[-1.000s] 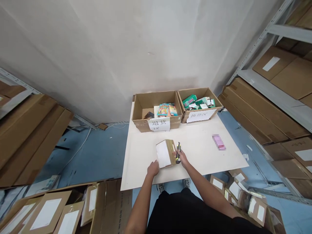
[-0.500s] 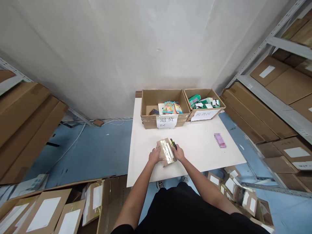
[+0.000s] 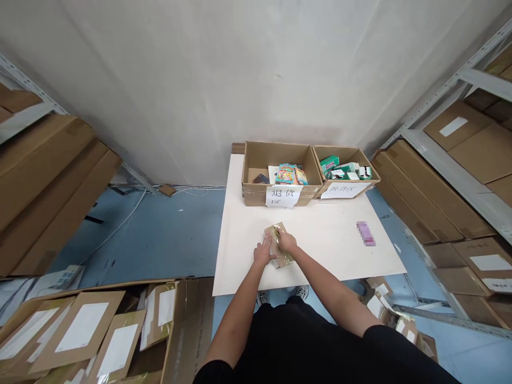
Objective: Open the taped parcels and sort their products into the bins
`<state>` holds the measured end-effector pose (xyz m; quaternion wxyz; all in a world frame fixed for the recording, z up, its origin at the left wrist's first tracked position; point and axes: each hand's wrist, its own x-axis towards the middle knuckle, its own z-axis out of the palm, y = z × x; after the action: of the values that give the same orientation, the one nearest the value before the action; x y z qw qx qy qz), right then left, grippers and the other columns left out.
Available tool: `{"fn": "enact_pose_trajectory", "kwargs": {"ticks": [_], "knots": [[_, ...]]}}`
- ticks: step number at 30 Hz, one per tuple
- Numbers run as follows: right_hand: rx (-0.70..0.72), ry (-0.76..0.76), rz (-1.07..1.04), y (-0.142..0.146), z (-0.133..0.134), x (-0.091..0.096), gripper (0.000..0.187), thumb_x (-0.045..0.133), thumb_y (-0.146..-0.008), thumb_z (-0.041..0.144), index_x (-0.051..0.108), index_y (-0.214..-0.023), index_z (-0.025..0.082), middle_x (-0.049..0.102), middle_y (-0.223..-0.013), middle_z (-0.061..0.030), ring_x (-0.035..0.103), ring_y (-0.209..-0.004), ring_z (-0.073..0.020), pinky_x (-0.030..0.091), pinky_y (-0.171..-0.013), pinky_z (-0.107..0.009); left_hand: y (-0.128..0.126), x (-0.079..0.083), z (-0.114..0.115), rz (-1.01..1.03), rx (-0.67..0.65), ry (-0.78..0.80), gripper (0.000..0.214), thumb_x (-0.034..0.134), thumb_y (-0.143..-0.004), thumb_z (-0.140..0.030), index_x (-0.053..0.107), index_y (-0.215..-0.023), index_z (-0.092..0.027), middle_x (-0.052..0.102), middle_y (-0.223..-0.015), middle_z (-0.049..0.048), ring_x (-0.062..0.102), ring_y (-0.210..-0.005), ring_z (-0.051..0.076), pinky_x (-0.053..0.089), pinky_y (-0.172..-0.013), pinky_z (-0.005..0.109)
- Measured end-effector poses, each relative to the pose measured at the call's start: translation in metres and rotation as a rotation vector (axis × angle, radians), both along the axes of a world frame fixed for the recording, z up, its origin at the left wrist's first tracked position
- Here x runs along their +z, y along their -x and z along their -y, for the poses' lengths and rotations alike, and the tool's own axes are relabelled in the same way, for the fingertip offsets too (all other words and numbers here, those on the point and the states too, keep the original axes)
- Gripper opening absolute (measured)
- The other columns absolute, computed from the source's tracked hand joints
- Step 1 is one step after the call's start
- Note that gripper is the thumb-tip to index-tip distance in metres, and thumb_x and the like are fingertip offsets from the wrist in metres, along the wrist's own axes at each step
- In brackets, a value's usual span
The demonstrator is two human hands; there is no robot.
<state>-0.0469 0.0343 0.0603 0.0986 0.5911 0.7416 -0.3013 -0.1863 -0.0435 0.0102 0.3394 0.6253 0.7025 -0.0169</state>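
Observation:
A small taped cardboard parcel [image 3: 282,257] lies flat on the white table [image 3: 320,250] in front of me. My left hand [image 3: 264,252] presses against its left side, fingers laid on it. My right hand [image 3: 286,241] rests on top of the parcel, closed around a yellow-and-black utility knife [image 3: 276,232] whose tip sits at the parcel's far end.
Two open cardboard boxes with paper labels stand at the table's far edge, the left box [image 3: 280,178] holding colourful packs, the right box [image 3: 344,173] green and white packs. A pink blurred item [image 3: 366,233] lies to the right. Labelled parcels fill cartons on the floor [image 3: 92,330]; shelves flank both sides.
The parcel was turned from label side up to lying flat with its taped face up. My right hand moved from beside the parcel onto its top with the knife.

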Motion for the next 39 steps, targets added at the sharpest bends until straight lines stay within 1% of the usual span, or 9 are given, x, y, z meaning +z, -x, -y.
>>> {"fn": "enact_pose_trajectory", "kwargs": {"ticks": [4, 7, 13, 17, 22, 28, 33, 36, 39], "knots": [[-0.024, 0.055, 0.017, -0.009, 0.014, 0.001, 0.088, 0.080, -0.079, 0.026, 0.043, -0.159, 0.031, 0.077, -0.117, -0.0121, 0.073, -0.110, -0.0338, 0.051, -0.084, -0.036, 0.001, 0.000, 0.001, -0.008, 0.013, 0.006, 0.113, 0.074, -0.080, -0.060, 0.010, -0.170, -0.040, -0.001, -0.181, -0.0020, 0.052, -0.135, 0.039, 0.052, -0.098, 0.047], [-0.022, 0.075, 0.026, -0.022, 0.032, 0.002, 0.084, 0.087, -0.073, 0.030, 0.052, -0.149, 0.029, 0.077, -0.116, -0.0151, 0.073, -0.111, -0.0368, 0.052, -0.083, -0.038, 0.002, 0.001, 0.000, -0.027, 0.004, 0.009, 0.109, 0.073, -0.081, -0.062, 0.013, -0.170, -0.041, 0.001, -0.181, -0.0009, 0.053, -0.134, 0.040, 0.052, -0.099, 0.048], [0.116, 0.145, 0.126, -0.084, 0.084, 0.006, 0.062, 0.075, -0.078, 0.019, 0.062, -0.138, 0.030, 0.077, -0.112, -0.0158, 0.073, -0.107, -0.0378, 0.053, -0.083, -0.042, 0.002, 0.001, -0.001, -0.053, -0.018, -0.003, 0.102, 0.065, -0.086, -0.071, 0.017, -0.170, -0.040, -0.001, -0.181, 0.0014, 0.054, -0.131, 0.041, 0.053, -0.098, 0.049], [0.042, 0.110, 0.091, -0.138, 0.095, 0.009, 0.059, 0.065, -0.089, 0.022, 0.058, -0.147, 0.030, 0.077, -0.108, -0.0155, 0.074, -0.101, -0.0369, 0.050, -0.083, -0.041, -0.017, 0.001, 0.000, -0.076, 0.025, -0.045, 0.099, 0.062, -0.088, -0.071, 0.017, -0.170, -0.038, 0.000, -0.181, 0.0021, 0.056, -0.129, 0.039, 0.054, -0.097, 0.047], [-0.312, -0.070, -0.044, -0.158, 0.064, -0.002, 0.071, 0.044, -0.107, 0.050, 0.020, -0.169, 0.023, 0.073, -0.125, -0.0174, 0.072, -0.111, -0.0337, 0.049, -0.090, -0.038, -0.088, -0.008, 0.007, -0.157, 0.157, -0.137, 0.088, 0.042, -0.100, -0.068, 0.018, -0.171, -0.022, 0.006, -0.179, 0.0178, 0.060, -0.125, 0.036, 0.056, -0.097, 0.044], [-0.497, -0.094, -0.004, -0.174, -0.011, -0.027, 0.091, 0.064, -0.099, 0.055, 0.016, -0.169, 0.022, 0.069, -0.134, -0.0158, 0.069, -0.120, -0.0306, 0.049, -0.095, -0.035, -0.172, -0.022, 0.027, -0.297, 0.056, -0.259, 0.067, 0.040, -0.106, -0.052, 0.034, -0.167, -0.023, 0.047, -0.159, 0.0220, 0.064, -0.115, 0.031, 0.059, -0.090, 0.042], [-0.474, -0.105, -0.136, -0.234, -0.052, -0.035, 0.094, 0.074, -0.093, 0.050, 0.024, -0.168, 0.023, 0.073, -0.127, -0.0136, 0.071, -0.116, -0.0305, 0.053, -0.094, -0.035, -0.194, -0.006, 0.004, -0.285, -0.094, -0.349, 0.048, 0.047, -0.106, -0.041, 0.056, -0.152, -0.027, 0.063, -0.135, 0.0148, 0.059, -0.122, 0.030, 0.056, -0.094, 0.040], [-0.494, -0.055, -0.328, -0.272, -0.049, -0.041, 0.070, 0.054, -0.105, 0.048, 0.028, -0.167, 0.028, 0.077, -0.112, -0.0070, 0.076, -0.092, -0.0236, 0.057, -0.082, -0.031, -0.192, 0.000, -0.026, -0.282, -0.116, -0.347, 0.055, 0.053, -0.104, -0.042, 0.050, -0.157, -0.029, 0.052, -0.157, 0.0138, 0.046, -0.144, 0.034, 0.046, -0.113, 0.048], [-0.488, 0.092, -0.486, -0.303, -0.038, -0.048, 0.058, 0.041, -0.108, 0.040, 0.032, -0.165, 0.032, 0.074, -0.091, 0.0004, 0.068, -0.061, -0.0151, 0.057, -0.065, -0.025, -0.188, -0.006, -0.045, -0.297, -0.158, -0.247, 0.061, 0.048, -0.106, -0.042, 0.039, -0.165, -0.031, 0.035, -0.172, 0.0102, 0.027, -0.159, 0.037, 0.032, -0.124, 0.056]]}}
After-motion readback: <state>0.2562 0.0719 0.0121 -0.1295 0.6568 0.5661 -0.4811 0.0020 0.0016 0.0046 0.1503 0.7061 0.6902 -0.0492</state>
